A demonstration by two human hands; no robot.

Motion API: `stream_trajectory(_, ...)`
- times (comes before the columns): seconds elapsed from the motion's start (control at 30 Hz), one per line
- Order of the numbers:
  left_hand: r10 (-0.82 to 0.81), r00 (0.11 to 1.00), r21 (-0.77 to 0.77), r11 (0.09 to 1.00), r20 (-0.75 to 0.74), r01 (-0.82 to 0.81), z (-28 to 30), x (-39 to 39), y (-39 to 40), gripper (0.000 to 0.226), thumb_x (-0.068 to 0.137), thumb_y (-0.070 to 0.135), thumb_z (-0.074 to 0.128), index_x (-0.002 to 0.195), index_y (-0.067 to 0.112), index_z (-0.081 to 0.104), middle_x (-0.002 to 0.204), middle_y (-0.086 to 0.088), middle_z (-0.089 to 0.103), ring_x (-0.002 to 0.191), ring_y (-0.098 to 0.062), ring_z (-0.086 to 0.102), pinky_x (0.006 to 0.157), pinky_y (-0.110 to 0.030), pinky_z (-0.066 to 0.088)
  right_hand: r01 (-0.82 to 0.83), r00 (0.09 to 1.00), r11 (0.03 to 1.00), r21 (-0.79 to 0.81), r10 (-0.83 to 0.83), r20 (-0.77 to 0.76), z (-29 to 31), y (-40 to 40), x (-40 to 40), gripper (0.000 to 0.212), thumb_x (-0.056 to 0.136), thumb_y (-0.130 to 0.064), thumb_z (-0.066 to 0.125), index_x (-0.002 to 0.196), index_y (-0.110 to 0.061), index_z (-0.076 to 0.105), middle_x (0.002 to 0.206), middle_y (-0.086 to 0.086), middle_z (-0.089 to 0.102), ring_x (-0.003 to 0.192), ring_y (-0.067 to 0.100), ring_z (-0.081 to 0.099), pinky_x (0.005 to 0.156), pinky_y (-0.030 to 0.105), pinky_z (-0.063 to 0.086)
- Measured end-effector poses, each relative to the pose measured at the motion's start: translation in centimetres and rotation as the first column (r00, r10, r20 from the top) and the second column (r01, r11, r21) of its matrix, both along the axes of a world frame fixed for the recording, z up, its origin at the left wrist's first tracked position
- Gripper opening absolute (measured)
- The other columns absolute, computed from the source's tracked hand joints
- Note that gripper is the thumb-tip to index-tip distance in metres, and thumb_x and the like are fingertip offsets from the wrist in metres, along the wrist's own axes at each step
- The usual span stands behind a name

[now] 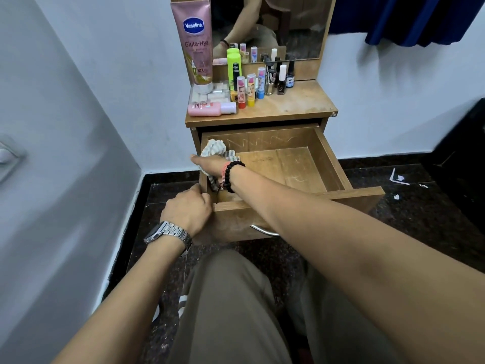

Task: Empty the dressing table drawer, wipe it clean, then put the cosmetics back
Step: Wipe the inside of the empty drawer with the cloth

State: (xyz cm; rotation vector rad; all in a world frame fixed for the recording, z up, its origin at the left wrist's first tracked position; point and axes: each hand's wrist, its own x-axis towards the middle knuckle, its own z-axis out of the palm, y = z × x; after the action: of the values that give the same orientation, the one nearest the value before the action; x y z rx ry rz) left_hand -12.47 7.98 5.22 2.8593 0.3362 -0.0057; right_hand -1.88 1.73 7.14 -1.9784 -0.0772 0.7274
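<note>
Wood-grain laminate, scuffed and chalky with pale scratches, lines the drawer (pixel 278 164) I see pulled out from under the tabletop (pixel 294 103). My right hand (pixel 210 164) reaches across to the drawer's left inner wall, pressing a soft, crumpled striped cloth (pixel 214 148) against it; the fingers lie over the cloth, but whether they curl round it or lie flat I cannot tell, since the back of the hand hides them. A string of round black beads (pixel 232 177) rings that wrist, with a thin orange thread beside it. My left hand (pixel 187 208) grips the front left corner of the drawer, fingers curled over the edge, a brushed metal watch (pixel 168 232) with a linked band on the wrist.

The drawer floor shows bare wood; its near left corner is hidden behind my right forearm. A curved metal handle (pixel 265 231) peeks out below the front panel, mostly covered by the arm.

The cosmetics stand on the tabletop, crowded at its left rear: a tall glossy pink tube (pixel 195 46) upended on its cap, a pink bottle (pixel 210 109) lying on its side, a lime-green bottle (pixel 233 67), small printed cylinders (pixel 250 89) with coloured bases, and dark nail polish bottles (pixel 282 80). A clear box (pixel 217 93) of white pieces sits behind the pink bottle; its contents are too blurred to name. The mirror (pixel 288 27) is cut off at the top.
</note>
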Motion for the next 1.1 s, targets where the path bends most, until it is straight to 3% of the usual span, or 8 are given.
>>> stream_trajectory(0.27, -0.001, 1.000, -0.009, 1.000, -0.011, 0.001, -0.3, 0.3, 0.1, 0.029, 0.092, 0.030, 0.030, 0.106, 0.015, 0.050, 0.114, -0.020, 0.061, 0.102, -0.043, 0.057, 0.076, -0.038, 0.039, 0.061, 0.998, 0.998, -0.010, -0.061, 0.001, 0.0, -0.8, -0.1, 0.075, 0.097, -0.038, 0.051, 0.148, 0.004, 0.015, 0.149, 0.017, 0.035, 0.132, 0.030, 0.042, 0.101, 0.034, 0.040)
stream_trajectory(0.4, 0.030, 0.999, 0.003, 1.000, -0.032, -0.030, -0.1, 0.2, -0.1, 0.035, 0.094, 0.031, 0.029, 0.112, 0.009, 0.050, 0.118, -0.023, 0.058, 0.107, -0.044, 0.055, 0.082, -0.040, 0.041, -0.294, 0.956, 0.928, -0.227, 0.287, -0.065, 0.9, -1.7, -2.0, 0.054, 0.103, -0.040, 0.034, 0.090, 0.001, 0.064, 0.078, 0.018, 0.068, 0.084, 0.033, 0.062, 0.060, 0.022, 0.048)
stream_trajectory(0.5, 0.042, 0.998, 0.009, 0.999, -0.041, -0.042, 0.1, 0.1, -0.3, 0.036, 0.095, 0.031, 0.030, 0.113, 0.007, 0.050, 0.118, -0.024, 0.058, 0.107, -0.044, 0.054, 0.084, -0.040, 0.042, -0.332, 0.940, 0.894, -0.302, 0.340, -0.027, 0.9, -1.3, -2.3, 0.056, 0.104, -0.039, 0.028, 0.102, 0.002, 0.064, 0.100, 0.014, 0.071, 0.101, 0.031, 0.059, 0.085, 0.029, 0.045)
stream_trajectory(0.6, 0.026, 0.999, 0.008, 1.000, -0.041, -0.025, 0.2, 0.1, -0.2, 0.034, 0.094, 0.031, 0.029, 0.110, 0.008, 0.050, 0.117, -0.024, 0.058, 0.106, -0.044, 0.055, 0.081, -0.039, 0.041, -0.299, 0.935, 0.889, -0.346, 0.346, 0.080, 0.7, -0.9, -1.6, 0.058, 0.104, -0.040, 0.028, 0.070, -0.010, 0.064, 0.045, -0.014, 0.062, 0.074, 0.013, 0.049, 0.082, 0.019, 0.041)
stream_trajectory(0.73, 0.007, 0.999, -0.006, 1.000, -0.032, -0.007, 0.1, 0.2, 0.1, 0.032, 0.093, 0.029, 0.031, 0.110, 0.011, 0.051, 0.115, -0.022, 0.061, 0.103, -0.043, 0.056, 0.078, -0.038, 0.040, -0.092, 0.991, 0.980, -0.179, 0.107, 0.074, -0.4, 0.1, 0.4, 0.076, 0.097, -0.044, 0.048, 0.150, -0.002, 0.013, 0.151, 0.013, 0.036, 0.133, 0.028, 0.042, 0.105, 0.030, 0.035)
stream_trajectory(0.93, 0.011, 1.000, -0.022, 1.000, -0.025, -0.012, -0.1, 0.2, -0.1, 0.029, 0.092, 0.028, 0.032, 0.106, 0.011, 0.051, 0.115, -0.022, 0.061, 0.103, -0.043, 0.057, 0.079, -0.039, 0.042, -0.015, 0.992, 0.998, -0.058, 0.022, 0.121, -1.0, 1.1, 1.6, 0.093, 0.091, -0.046, 0.058, 0.151, -0.003, 0.003, 0.158, 0.011, 0.020, 0.143, 0.025, 0.028, 0.110, 0.028, 0.029)
stream_trajectory(1.03, 0.021, 0.999, -0.025, 0.999, -0.029, -0.022, 0.1, 0.2, -0.2, 0.031, 0.093, 0.029, 0.032, 0.110, 0.010, 0.050, 0.118, -0.023, 0.059, 0.105, -0.044, 0.055, 0.082, -0.039, 0.042, -0.146, 0.981, 0.971, -0.190, 0.168, 0.102, -1.3, -0.1, 0.8, 0.091, 0.092, -0.057, 0.049, 0.151, -0.002, 0.007, 0.143, 0.016, 0.044, 0.123, 0.027, 0.052, 0.089, 0.024, 0.046)
stream_trajectory(1.1, 0.031, 0.999, -0.009, 0.999, -0.040, -0.031, 0.3, 0.1, -0.4, 0.035, 0.095, 0.030, 0.030, 0.116, 0.008, 0.049, 0.122, -0.024, 0.057, 0.108, -0.043, 0.054, 0.085, -0.040, 0.042, -0.254, 0.963, 0.948, -0.190, 0.267, 0.046, -1.8, -1.0, 0.2, 0.070, 0.092, -0.062, 0.044, 0.123, 0.001, 0.047, 0.089, 0.012, 0.059, 0.066, 0.014, 0.062, 0.048, 0.013, 0.046)
